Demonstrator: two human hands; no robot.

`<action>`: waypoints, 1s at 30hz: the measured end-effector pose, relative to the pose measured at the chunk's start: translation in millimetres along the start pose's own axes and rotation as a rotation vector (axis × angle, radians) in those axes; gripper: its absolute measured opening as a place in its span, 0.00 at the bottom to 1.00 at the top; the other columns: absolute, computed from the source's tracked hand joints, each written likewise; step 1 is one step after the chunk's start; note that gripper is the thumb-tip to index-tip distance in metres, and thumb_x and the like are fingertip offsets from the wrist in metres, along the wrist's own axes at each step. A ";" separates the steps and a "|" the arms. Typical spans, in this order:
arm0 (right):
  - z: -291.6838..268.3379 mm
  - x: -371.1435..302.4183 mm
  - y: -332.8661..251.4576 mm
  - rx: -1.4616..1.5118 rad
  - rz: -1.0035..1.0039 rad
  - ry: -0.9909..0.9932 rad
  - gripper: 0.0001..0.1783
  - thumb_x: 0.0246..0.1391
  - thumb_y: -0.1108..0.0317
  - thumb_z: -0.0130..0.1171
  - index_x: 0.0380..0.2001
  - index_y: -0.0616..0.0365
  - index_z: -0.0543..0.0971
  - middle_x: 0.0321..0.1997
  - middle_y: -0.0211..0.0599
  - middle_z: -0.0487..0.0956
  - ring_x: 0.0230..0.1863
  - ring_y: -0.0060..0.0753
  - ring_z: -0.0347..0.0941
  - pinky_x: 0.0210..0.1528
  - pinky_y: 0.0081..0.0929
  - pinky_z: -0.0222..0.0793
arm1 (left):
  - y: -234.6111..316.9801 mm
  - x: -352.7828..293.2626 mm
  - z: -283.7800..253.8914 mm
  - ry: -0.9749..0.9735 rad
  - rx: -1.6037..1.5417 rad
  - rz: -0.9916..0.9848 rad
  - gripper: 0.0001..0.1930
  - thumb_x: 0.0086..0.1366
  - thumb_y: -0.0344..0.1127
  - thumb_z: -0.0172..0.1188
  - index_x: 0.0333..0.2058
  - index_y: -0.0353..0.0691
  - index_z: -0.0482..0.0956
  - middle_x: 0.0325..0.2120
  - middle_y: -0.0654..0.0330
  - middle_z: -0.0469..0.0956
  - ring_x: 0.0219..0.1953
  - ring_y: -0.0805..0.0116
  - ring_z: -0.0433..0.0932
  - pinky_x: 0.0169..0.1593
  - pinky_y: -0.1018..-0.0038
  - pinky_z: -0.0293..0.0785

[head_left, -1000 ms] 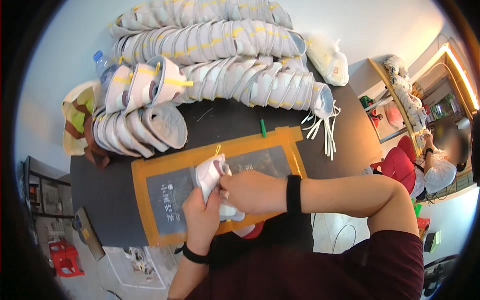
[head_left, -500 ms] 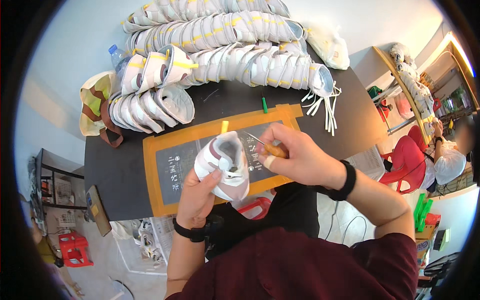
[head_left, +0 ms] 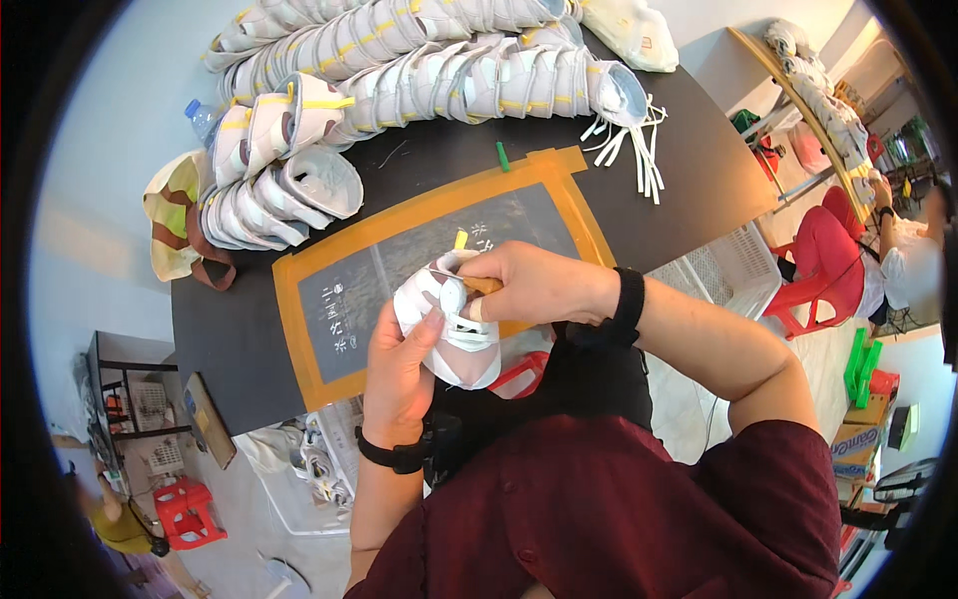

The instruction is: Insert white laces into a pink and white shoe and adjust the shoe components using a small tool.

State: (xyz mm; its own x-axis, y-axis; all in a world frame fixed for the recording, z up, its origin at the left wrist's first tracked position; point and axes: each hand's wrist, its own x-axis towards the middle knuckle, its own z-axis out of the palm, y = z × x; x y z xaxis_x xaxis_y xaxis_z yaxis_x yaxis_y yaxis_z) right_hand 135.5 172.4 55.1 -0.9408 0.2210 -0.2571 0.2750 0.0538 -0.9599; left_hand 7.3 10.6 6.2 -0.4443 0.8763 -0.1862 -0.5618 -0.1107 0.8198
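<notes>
A pale pink and white shoe upper (head_left: 467, 361) with brown panels and a yellow heel tab (head_left: 461, 240) is just over the near edge of the table. My left hand (head_left: 395, 367) grips its side, thumb across the tongue area. In my right hand (head_left: 547, 285) is a wooden-handled awl (head_left: 484, 286), pressed close to the lacing area by the shoe opening. Fingers and upper hide most of the metal tip. White lace strips cross the front of the upper below my right fingers.
Nested rows of shoe uppers (head_left: 469, 95) fill the back of the dark table (head_left: 699, 190). White laces (head_left: 644, 165) hang from one row. Orange tape (head_left: 299, 349) frames a sheet; a green-handled tool (head_left: 502, 157) lies beyond. Right: a plastic crate (head_left: 733, 265) and a seated person (head_left: 903, 255).
My right hand has brought the awl left and down onto the shoe upper. My left hand still holds the upper, now tilted a little. The whole view has shifted.
</notes>
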 end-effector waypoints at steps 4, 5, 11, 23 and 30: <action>0.1 4.9 4.8 -0.085 -0.048 0.032 0.06 0.52 0.72 0.59 0.30 0.64 0.75 0.26 0.29 0.70 0.32 0.20 0.65 0.36 0.25 0.65 | -2.8 -1.4 -1.1 -0.010 -0.024 0.012 0.21 0.64 0.27 0.61 0.56 0.36 0.70 0.50 0.58 0.77 0.52 0.68 0.76 0.57 0.68 0.71; -0.7 6.9 7.9 -0.196 -0.091 0.050 0.06 0.51 0.72 0.59 0.31 0.64 0.76 0.26 0.33 0.72 0.32 0.25 0.69 0.37 0.28 0.66 | -3.6 -1.2 -5.2 -0.037 -0.028 0.001 0.21 0.64 0.27 0.61 0.56 0.37 0.70 0.52 0.58 0.76 0.53 0.66 0.75 0.58 0.66 0.70; 10.2 23.4 17.7 -0.644 -0.225 0.251 0.10 0.44 0.68 0.58 0.32 0.60 0.79 0.33 0.50 0.80 0.39 0.56 0.77 0.42 0.45 0.71 | -3.5 0.1 -18.0 -0.104 -0.012 -0.030 0.21 0.65 0.27 0.59 0.57 0.38 0.70 0.54 0.57 0.75 0.56 0.64 0.73 0.61 0.63 0.68; -8.3 -0.9 18.2 0.086 -0.156 0.071 0.14 0.55 0.70 0.58 0.45 0.59 0.78 0.41 0.44 0.79 0.45 0.46 0.76 0.49 0.35 0.72 | -1.9 0.8 -22.4 -0.067 -0.158 -0.029 0.23 0.66 0.29 0.59 0.59 0.36 0.68 0.55 0.55 0.73 0.57 0.61 0.73 0.63 0.61 0.67; 30.7 -49.5 4.7 -0.625 -0.556 0.416 0.23 0.48 0.66 0.69 0.48 0.56 0.77 0.48 0.41 0.76 0.47 0.42 0.76 0.44 0.35 0.76 | 17.7 -9.2 -6.1 0.071 -0.225 0.023 0.21 0.65 0.28 0.59 0.57 0.35 0.69 0.53 0.57 0.75 0.55 0.63 0.74 0.61 0.64 0.68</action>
State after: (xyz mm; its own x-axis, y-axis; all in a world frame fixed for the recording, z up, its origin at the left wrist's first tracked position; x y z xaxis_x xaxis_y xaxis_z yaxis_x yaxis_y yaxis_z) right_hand 177.2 131.8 59.9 -0.8558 0.3309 0.3976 -0.0225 0.7440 -0.6678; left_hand -2.8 -2.3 19.1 -0.5026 0.8380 -0.2127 -0.6887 -0.2393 0.6844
